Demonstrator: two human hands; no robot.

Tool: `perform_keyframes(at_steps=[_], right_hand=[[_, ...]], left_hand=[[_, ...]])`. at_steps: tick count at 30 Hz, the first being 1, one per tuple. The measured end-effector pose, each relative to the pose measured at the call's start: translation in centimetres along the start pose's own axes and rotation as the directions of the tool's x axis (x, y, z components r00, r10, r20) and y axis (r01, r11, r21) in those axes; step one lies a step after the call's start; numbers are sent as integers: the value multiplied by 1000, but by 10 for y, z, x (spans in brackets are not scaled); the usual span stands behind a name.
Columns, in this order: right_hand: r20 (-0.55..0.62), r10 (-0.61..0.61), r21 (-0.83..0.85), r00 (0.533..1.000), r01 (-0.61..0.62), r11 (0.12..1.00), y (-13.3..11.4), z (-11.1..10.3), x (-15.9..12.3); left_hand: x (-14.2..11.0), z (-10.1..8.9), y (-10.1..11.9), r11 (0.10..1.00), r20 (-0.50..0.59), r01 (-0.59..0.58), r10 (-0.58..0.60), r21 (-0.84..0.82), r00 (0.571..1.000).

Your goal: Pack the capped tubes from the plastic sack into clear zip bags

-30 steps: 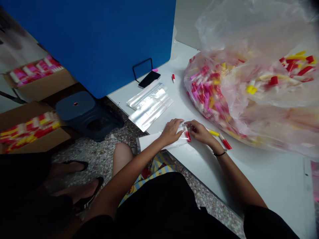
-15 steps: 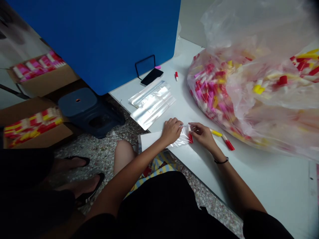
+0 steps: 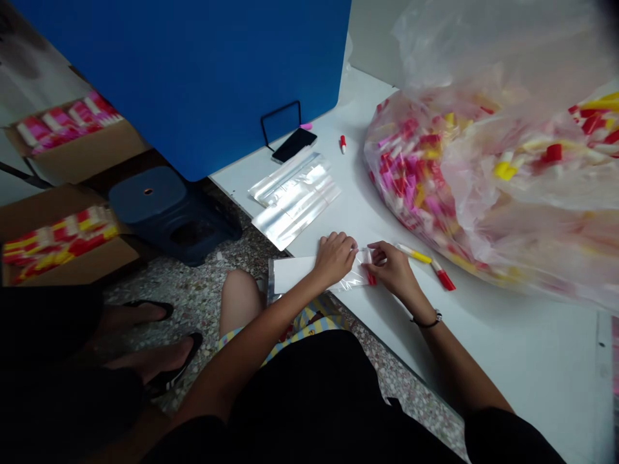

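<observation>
A clear plastic bag (image 3: 355,278) lies at the table edge, with a white sheet (image 3: 293,274) along its left part. My left hand (image 3: 333,259) rests on it with curled fingers, thumb and fingertips pinching the upper edge. At the bag's right end, my right hand (image 3: 393,269) is closed in a pinch on the film. A red-ended piece (image 3: 371,278), partly hidden, shows beneath those fingers. Just right of this hand lie a white-and-yellow marker (image 3: 416,255) and a white-and-red marker (image 3: 442,276).
Flat plastic bags (image 3: 300,200) lie beyond my left hand, near a phone (image 3: 294,144) and a small red marker (image 3: 343,144). A large plastic sack (image 3: 411,174) of colourful markers fills the right. Leftward are a blue board (image 3: 217,77), a stool (image 3: 149,193) and boxes (image 3: 97,258).
My right hand has shifted slightly down and left at the bag's end, uncovering the white part of the yellow marker. My left hand stays on the bag.
</observation>
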State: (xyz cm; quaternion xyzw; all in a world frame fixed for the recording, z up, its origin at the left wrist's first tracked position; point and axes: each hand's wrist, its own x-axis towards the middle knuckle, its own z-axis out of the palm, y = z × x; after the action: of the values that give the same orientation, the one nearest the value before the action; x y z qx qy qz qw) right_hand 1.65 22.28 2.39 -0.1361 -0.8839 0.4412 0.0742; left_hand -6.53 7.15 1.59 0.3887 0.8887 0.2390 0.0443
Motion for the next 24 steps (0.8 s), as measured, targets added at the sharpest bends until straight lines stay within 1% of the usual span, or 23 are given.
perform_keyframes(at_steps=[4, 6, 12, 17, 20, 24], right_hand=[[-62, 16, -114, 998, -23, 993, 0, 1, -7], [-75, 27, -151, 997, -38, 988, 0, -1, -9], [35, 21, -64, 999, -19, 998, 1, -5, -12], [35, 35, -52, 999, -33, 998, 0, -7, -12], [58, 46, -34, 997, -44, 998, 0, -9, -12], [78, 56, -69, 995, -51, 996, -1, -10, -15]], left_hand=[[-7, 0, 6, 1000, -5, 26, -26, -13, 1000], [-10, 1, 8, 999, -17, 41, -41, -17, 999], [-14, 2, 12, 998, -30, 55, -56, -17, 998], [-15, 1, 13, 999, -25, 48, -49, -14, 998], [-16, 1, 13, 999, -15, 41, -41, -6, 999], [-16, 1, 14, 999, -24, 32, -31, 9, 999]])
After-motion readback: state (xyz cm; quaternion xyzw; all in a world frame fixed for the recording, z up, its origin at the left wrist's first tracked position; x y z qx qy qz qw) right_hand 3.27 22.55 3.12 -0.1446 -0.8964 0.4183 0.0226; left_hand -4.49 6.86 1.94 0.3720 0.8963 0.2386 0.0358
